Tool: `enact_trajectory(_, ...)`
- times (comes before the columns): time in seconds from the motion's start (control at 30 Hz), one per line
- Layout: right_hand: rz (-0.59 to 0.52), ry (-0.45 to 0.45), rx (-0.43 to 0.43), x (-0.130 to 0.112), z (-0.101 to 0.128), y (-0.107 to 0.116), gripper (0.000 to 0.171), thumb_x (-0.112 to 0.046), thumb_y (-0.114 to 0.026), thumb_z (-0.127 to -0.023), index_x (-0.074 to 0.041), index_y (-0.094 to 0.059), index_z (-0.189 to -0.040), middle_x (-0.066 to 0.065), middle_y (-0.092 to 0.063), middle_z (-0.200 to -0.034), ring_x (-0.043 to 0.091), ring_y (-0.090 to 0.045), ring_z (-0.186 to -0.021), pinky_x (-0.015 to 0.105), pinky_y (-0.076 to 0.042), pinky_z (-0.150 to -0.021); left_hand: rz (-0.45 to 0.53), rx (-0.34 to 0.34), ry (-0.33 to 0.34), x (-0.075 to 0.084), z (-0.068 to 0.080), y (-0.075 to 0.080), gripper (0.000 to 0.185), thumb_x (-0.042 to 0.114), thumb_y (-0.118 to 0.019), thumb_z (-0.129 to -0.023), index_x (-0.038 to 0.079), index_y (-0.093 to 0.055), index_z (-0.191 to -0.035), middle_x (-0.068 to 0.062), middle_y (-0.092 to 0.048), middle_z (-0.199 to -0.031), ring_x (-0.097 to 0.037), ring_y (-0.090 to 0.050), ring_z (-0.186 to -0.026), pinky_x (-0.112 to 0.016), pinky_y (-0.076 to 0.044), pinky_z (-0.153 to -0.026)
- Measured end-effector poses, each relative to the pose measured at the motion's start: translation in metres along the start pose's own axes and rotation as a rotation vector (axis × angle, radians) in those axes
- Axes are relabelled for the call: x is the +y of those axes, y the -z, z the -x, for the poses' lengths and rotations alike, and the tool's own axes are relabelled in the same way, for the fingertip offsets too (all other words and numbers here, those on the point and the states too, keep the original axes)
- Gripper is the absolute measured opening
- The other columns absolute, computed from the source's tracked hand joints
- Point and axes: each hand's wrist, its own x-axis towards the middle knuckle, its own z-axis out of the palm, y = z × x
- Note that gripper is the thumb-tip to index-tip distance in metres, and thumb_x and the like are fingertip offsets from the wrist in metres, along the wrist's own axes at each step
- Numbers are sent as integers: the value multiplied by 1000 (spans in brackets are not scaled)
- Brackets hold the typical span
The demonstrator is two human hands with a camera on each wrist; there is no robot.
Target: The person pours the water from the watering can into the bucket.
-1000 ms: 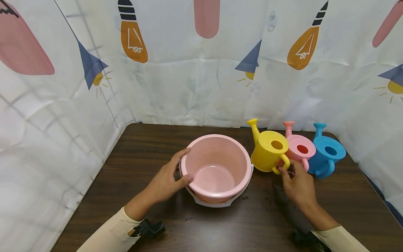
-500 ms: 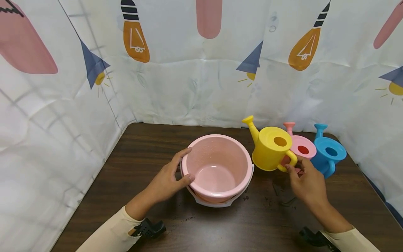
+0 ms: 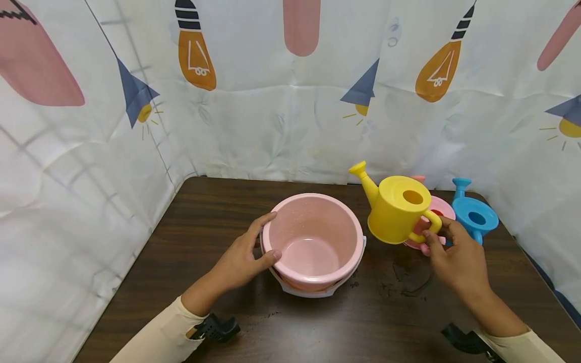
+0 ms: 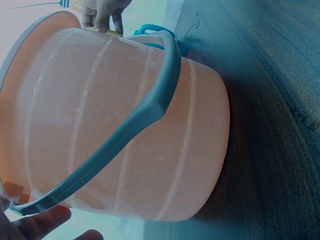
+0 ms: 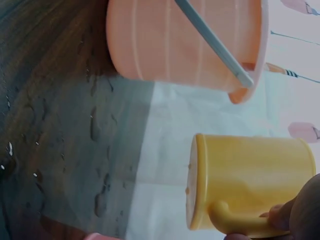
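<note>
Before me stands a dark wooden table [image 3: 218, 212], boxed in by a white curtain [image 3: 281, 131] printed with orange bulbs, pink shapes, blue cones.

No readable text, labels, brands or numbers on anything in view

Right hand [image 3: 458, 259]: pink can [image 3: 438, 207] and blue can [image 3: 474, 218] crowd just beyond it; pink bucket [image 3: 313, 242] blocks leftward; bare table [image 3: 386, 317] behind.
</note>
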Motion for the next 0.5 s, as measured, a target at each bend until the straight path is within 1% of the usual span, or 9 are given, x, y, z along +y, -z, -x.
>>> enact_trajectory(0.03,3,4,3,0,-1,2,40,-6,-70,-96,10,-56,-131,33,-68,-110,44,-68,-80,14,-44,-54,0,1,-1,0,0,0,79,50,-65,-94,31,-26,-160,-14,-44,-153,-31,-61,-122,-52,-50,-97)
enact_trajectory(0.13,-5,9,0,-1,-3,7,40,-5,-69,-97,9,-56,-132,34,-67,-112,45,-69,-80,9,-42,-55,5,4,-8,0,0,0,79,49,-66,-94,30,-27,-160,-15,-44,-153,-31,-61,-122,-52,-50,-97)
enact_trajectory(0.17,-8,12,-2,-2,-3,9,40,-6,-69,-98,9,-56,-132,33,-67,-112,45,-69,-82,7,-41,-56,10,5,-12,0,0,0,79,48,-66,-94,29,-27,-160,-15,-45,-153,-31,-61,-122,-52,-50,-97)
enact_trajectory(0.27,-6,27,-4,-2,-5,13,40,-6,-68,-98,7,-55,-134,33,-68,-112,44,-69,-79,10,-43,-54,18,9,-18,0,0,0,78,47,-67,-94,27,-29,-160,-16,-45,-153,-31,-61,-122,-53,-49,-98)
enact_trajectory(0.43,9,43,0,-4,-8,20,44,-7,-68,-99,8,-53,-137,35,-66,-116,51,-68,-88,6,-39,-58,26,9,-16,1,0,0,78,46,-67,-94,27,-29,-160,-16,-45,-153,-32,-62,-122,-53,-49,-98)
enact_trajectory(0.5,12,46,1,-6,-8,22,45,-8,-68,-98,8,-53,-138,35,-66,-116,51,-68,-90,7,-39,-57,28,7,-16,1,0,0,78,46,-67,-94,27,-29,-160,-16,-45,-153,-32,-62,-122,-53,-49,-98)
